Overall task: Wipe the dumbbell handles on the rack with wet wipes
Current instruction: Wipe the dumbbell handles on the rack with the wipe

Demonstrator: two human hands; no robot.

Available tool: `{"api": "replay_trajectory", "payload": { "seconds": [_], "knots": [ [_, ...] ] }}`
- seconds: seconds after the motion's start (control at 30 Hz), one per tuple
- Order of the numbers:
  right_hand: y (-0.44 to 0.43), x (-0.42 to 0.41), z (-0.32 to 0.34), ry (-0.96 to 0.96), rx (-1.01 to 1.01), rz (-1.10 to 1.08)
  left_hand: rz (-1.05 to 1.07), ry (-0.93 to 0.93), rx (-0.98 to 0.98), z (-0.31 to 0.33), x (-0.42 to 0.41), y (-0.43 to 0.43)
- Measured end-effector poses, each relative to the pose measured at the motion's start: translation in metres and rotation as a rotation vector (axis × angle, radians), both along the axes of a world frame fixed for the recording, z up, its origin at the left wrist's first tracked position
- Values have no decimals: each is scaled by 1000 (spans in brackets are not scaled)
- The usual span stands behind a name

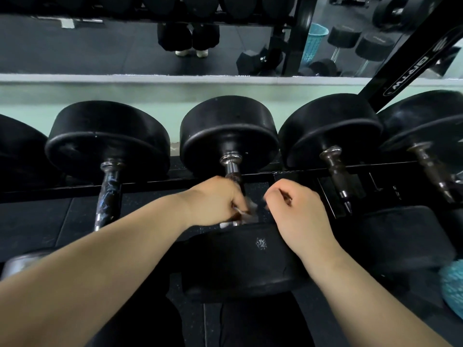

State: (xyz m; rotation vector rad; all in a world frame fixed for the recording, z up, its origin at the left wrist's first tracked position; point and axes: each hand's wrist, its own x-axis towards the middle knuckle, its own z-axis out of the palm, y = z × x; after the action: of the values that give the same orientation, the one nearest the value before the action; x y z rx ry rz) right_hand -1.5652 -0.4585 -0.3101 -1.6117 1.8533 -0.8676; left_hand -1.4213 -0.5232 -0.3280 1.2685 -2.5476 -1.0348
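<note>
1. Nearest me, at the bottom, the near head of the middle dumbbell covers the lower end of its handle. A blurred teal thing at the near right is cut off, and I cannot name it.
2. Just beyond that, my left hand is clenched round the handle. A white wipe is bunched under its fingers, and only scraps of the wipe show past the fist.
3. My right hand sits just right of the handle with its fingers curled. Blur at the fingertips hides whether it pinches a corner of the wipe or nothing, so I cannot tell.
4. I judge the step in hand to be wiping this middle handle. The chrome between the fist and the far head is bare. The next move calls for sliding the grip toward the far end while twisting, with the wipe kept wrapped round the bar.
5. The left handle and right handle lie across the rack, apart from both hands. I cannot tell whether they have been wiped.
6. Farthest off, a mirror reflects floor, legs and more weights, which are dim and of no use to me here.
</note>
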Motion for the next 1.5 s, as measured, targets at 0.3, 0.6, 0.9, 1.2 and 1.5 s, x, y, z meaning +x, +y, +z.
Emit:
{"api": "replay_trajectory", "payload": {
  "seconds": [0.3,0.6,0.9,1.2,1.5],
  "knots": [
    [-3,3,4,-47,-13,104,450,367,165,47,34,17],
    [-33,70,49,-20,107,697,734,509,-51,52,88,59],
    [-61,145,41,164,57,684,1040,269,-463,18,154,117],
    [-75,193,13,665,-693,857,1046,392,-420,4,163,117],
    [-87,186,-14,406,-79,708,1035,403,-380,2,163,117]
  ]
}}
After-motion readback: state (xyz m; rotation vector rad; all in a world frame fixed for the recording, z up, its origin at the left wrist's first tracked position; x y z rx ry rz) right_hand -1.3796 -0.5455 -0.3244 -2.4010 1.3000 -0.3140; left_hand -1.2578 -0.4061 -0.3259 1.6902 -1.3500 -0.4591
